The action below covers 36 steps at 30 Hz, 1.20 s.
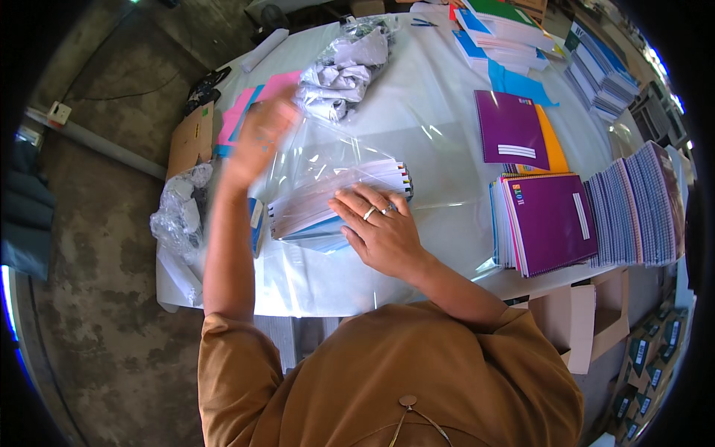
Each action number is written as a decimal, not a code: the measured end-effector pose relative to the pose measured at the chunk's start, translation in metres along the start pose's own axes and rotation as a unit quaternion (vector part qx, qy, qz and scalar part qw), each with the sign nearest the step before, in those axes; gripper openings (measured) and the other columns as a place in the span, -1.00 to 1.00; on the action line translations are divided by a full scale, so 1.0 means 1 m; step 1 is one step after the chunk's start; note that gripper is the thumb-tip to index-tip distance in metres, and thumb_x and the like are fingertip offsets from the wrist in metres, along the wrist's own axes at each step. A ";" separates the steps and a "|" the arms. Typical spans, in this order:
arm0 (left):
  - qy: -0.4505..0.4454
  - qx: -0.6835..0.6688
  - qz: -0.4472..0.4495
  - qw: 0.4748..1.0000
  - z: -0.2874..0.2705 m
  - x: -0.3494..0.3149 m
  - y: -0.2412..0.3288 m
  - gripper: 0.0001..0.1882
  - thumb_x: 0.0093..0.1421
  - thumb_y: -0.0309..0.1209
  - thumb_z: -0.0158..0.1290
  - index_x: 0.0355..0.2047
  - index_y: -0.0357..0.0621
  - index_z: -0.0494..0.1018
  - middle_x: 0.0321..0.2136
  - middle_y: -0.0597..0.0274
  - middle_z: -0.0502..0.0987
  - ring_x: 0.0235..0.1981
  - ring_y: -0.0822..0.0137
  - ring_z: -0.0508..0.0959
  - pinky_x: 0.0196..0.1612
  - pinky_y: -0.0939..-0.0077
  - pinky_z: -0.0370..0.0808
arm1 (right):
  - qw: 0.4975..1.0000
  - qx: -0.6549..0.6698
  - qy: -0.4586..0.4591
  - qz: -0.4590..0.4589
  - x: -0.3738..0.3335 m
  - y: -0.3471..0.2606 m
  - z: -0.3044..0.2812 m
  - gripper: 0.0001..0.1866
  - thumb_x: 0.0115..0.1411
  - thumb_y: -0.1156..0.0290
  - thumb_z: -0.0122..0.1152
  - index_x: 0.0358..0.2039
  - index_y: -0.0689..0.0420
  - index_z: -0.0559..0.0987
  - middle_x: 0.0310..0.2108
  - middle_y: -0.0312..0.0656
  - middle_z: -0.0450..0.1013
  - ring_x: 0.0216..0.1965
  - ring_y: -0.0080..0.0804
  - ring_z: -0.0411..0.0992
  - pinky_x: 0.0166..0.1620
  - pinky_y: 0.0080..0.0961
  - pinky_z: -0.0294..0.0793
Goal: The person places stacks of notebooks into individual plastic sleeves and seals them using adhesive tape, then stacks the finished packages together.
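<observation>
In front of me lies a stack of white-paged books or pads [328, 190] with dark marks along both ends and blue at its near lower side. A sheet of clear plastic film [439, 167] spreads over it and the table. My right hand [383, 231] rests flat on the film at the stack's near right part, fingers stretched out, rings showing. My left hand [264, 138] is raised to the left of the stack, near the film's far left part and some pink sheets. Motion smears its fingers, so whether it grips the film cannot be seen.
Crumpled plastic and paper [346, 71] lie at the far middle. Purple notebooks [551, 223] and a tall spiral-bound stack [633, 205] stand at the right. More books [499, 33] are piled far right. Crumpled plastic [182, 208] and cardboard [191, 139] sit along the left edge.
</observation>
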<state>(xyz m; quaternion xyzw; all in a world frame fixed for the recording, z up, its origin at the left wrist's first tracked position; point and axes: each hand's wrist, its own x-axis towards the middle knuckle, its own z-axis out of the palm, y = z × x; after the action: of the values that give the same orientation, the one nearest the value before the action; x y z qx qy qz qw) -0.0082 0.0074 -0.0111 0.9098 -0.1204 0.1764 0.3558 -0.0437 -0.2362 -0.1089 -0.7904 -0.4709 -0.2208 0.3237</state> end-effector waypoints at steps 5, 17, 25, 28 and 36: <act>0.023 0.179 0.099 0.979 0.070 -0.053 0.058 -0.76 -0.05 -0.54 0.14 -0.30 -0.16 0.54 -0.30 0.05 0.57 -0.30 0.16 0.59 -0.25 0.39 0.53 | 0.998 -0.042 0.037 0.005 0.000 0.013 0.010 -0.67 0.05 0.42 0.05 -0.12 0.05 0.52 -0.05 -0.35 0.37 0.05 -0.46 0.25 0.04 -0.37 0.14; 0.216 0.067 0.132 0.965 0.133 -0.115 0.055 -0.82 -0.11 -0.71 0.15 -0.56 -0.12 0.48 -0.43 0.18 0.61 -0.26 0.24 0.61 -0.14 0.38 0.52 | 0.969 0.146 0.198 0.017 0.002 0.039 0.022 -0.70 -0.18 0.67 0.26 -0.38 0.10 0.49 -0.30 -0.25 0.39 -0.16 -0.25 0.42 -0.07 -0.33 0.37; 0.332 0.205 -0.112 0.914 0.074 -0.194 0.008 -0.89 0.00 -0.59 0.17 -0.45 -0.29 0.45 -0.56 0.16 0.54 -0.51 0.28 0.58 -0.45 0.57 0.45 | 0.967 0.136 0.213 -0.029 -0.011 0.046 0.034 -0.78 -0.27 0.58 0.42 -0.63 0.01 0.53 -0.38 -0.36 0.41 -0.27 -0.37 0.44 -0.21 -0.44 0.37; 0.353 0.147 -0.293 0.876 -0.015 -0.220 -0.087 -0.67 0.20 -0.21 -0.01 -0.22 -0.24 0.49 -0.36 0.15 0.54 -0.39 0.42 0.48 -0.35 0.48 0.38 | 0.961 0.155 0.228 -0.029 -0.011 0.042 0.036 -0.74 -0.30 0.65 0.43 -0.62 0.02 0.54 -0.35 -0.33 0.41 -0.22 -0.35 0.40 -0.20 -0.47 0.43; -0.055 -0.139 -0.628 0.764 -0.050 -0.253 -0.186 -0.54 0.18 0.05 -0.11 -0.21 0.00 0.54 -0.43 0.44 0.37 -0.50 0.48 0.18 -0.40 0.56 0.14 | 0.971 0.150 0.185 -0.007 -0.012 0.038 0.029 -0.69 -0.28 0.80 0.35 -0.62 0.08 0.49 -0.31 -0.28 0.39 -0.18 -0.32 0.41 -0.16 -0.45 0.47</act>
<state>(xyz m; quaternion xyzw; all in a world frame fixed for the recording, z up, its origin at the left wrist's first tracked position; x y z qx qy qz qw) -0.1861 0.1988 -0.1926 0.7308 0.4354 -0.1550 0.5023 -0.0146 -0.2353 -0.1484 -0.6749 -0.4363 -0.2919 0.5185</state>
